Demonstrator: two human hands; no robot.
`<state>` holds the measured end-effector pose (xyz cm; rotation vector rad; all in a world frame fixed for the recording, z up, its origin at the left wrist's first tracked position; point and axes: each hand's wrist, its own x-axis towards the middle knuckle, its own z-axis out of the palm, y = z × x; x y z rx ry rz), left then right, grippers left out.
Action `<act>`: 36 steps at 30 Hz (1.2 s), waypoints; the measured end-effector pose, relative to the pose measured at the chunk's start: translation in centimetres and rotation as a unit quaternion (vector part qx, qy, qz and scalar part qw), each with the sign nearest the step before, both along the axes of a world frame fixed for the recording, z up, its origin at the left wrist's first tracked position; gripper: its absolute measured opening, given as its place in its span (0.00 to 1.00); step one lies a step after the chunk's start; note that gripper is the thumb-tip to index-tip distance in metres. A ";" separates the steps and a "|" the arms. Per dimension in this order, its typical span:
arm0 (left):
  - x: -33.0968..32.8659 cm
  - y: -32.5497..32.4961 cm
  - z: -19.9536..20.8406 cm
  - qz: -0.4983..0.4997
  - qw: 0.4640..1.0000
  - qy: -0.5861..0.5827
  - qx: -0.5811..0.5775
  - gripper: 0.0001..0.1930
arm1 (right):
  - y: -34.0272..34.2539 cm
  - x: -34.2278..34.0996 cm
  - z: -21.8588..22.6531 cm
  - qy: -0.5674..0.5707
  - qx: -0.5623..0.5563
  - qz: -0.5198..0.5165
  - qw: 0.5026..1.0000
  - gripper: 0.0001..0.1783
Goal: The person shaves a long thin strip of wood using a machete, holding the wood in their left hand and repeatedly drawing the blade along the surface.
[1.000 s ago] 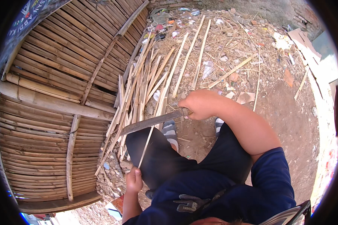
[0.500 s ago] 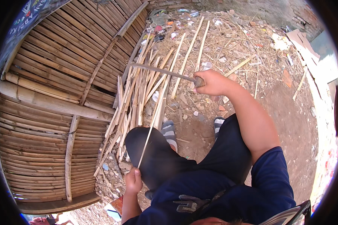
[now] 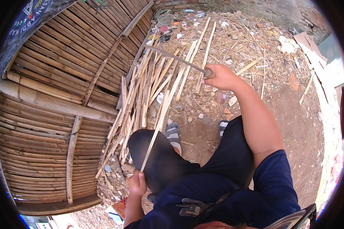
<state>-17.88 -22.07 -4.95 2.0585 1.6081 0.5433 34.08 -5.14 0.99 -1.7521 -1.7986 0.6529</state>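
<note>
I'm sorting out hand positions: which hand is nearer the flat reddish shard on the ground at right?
Right. The right hand, gripping a long-bladed tool, is left of the shard; the left hand, holding a pale strip, is farther off, lower left.

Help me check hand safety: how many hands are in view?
2. The right hand grips the handle of a long-bladed knife, out in front; the left hand, at lower left, holds the near end of a pale strip. Some fingers are hidden.
</note>
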 end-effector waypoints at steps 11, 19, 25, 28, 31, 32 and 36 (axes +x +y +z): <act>-0.9 0.0 -0.7 -0.007 1.000 -0.009 0.006 0.26 | -3.6 -9.1 2.5 -0.138 -0.086 0.281 0.946 0.24; -0.5 0.1 -0.8 -0.003 0.999 0.010 0.033 0.26 | -0.3 0.5 -0.4 -0.003 0.009 -0.004 1.000 0.26; -0.4 0.4 -0.2 -0.006 0.999 -0.020 -0.035 0.27 | -2.4 -3.7 0.3 -0.052 -0.022 0.166 0.984 0.26; -0.7 0.3 -0.3 -0.003 0.999 -0.024 -0.028 0.26 | -3.3 -7.3 0.4 -0.110 -0.049 0.264 0.957 0.26; -0.8 0.2 -0.2 -0.010 1.000 -0.021 0.007 0.25 | -3.5 -8.0 1.4 -0.120 -0.035 0.296 0.947 0.25; -0.7 0.1 -0.1 -0.014 1.000 -0.020 0.018 0.25 | -3.0 -7.2 1.7 -0.089 -0.065 0.287 0.952 0.26; -0.1 0.5 0.1 -0.012 1.000 -0.023 0.005 0.25 | -0.7 -1.0 0.4 0.005 -0.063 0.079 0.995 0.31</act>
